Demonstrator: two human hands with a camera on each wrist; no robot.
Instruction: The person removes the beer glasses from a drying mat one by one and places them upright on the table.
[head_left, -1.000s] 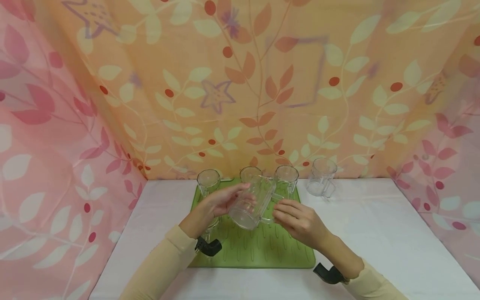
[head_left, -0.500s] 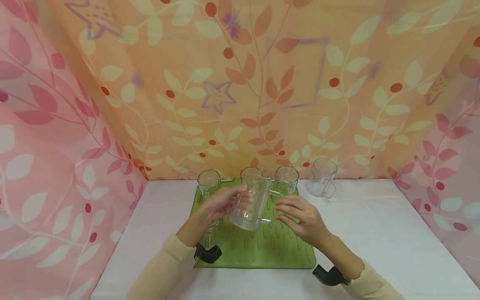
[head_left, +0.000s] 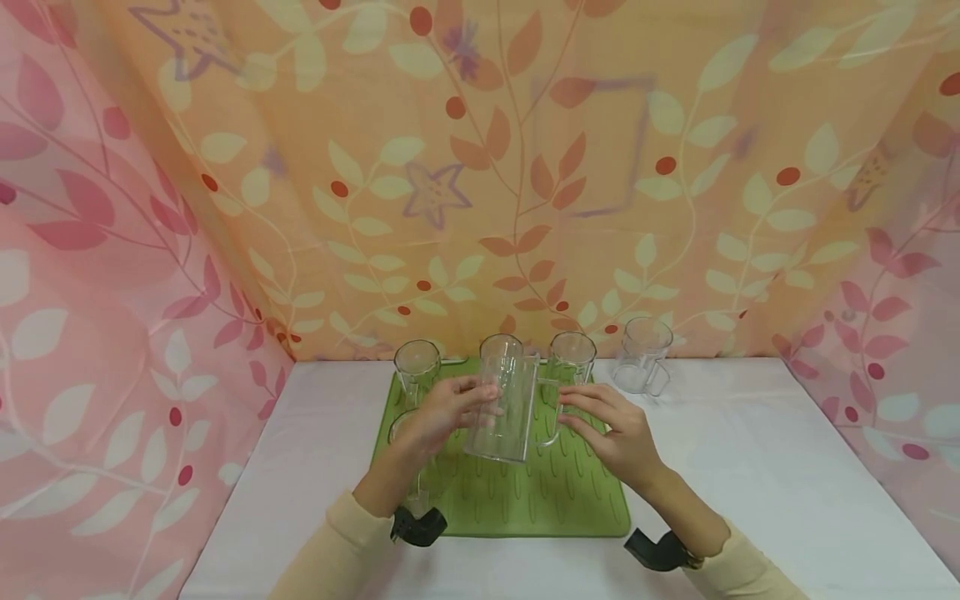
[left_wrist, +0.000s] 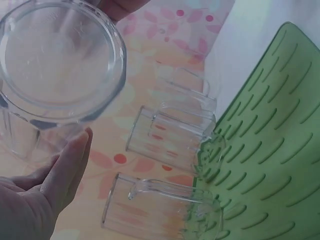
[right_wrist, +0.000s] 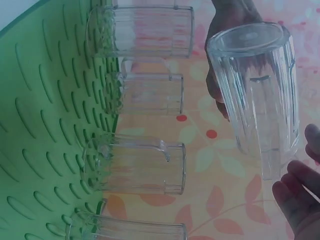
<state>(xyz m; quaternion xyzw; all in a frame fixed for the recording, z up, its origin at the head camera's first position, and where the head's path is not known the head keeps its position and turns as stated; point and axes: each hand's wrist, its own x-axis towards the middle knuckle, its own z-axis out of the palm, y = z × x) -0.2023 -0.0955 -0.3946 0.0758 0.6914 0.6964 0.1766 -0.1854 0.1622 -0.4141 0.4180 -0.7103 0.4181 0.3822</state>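
Note:
My left hand (head_left: pixel 442 408) grips a clear ribbed glass mug (head_left: pixel 504 429) by the side of its body, above the green mat. In the left wrist view the round end of this mug (left_wrist: pixel 60 60) faces the camera. Its handle points right, toward my right hand (head_left: pixel 618 429). The right fingertips, loosely bent and spread, are right at the handle (right_wrist: pixel 267 145) in the right wrist view, and the thumb stands apart from it.
A green ribbed drying mat (head_left: pixel 540 512) lies on the white table (head_left: pixel 720 467). Upright on it are several clear mugs, including a back left mug (head_left: pixel 417 360) and a back right mug (head_left: pixel 573 350). Another mug (head_left: pixel 645 354) stands off the mat, right. Patterned cloth (head_left: pixel 480 250) hangs behind.
The held mug has turned from a slant to nearly upright, its handle swinging farther right. My right fingers have loosened from the handle and moved slightly right and up, staying close to it.

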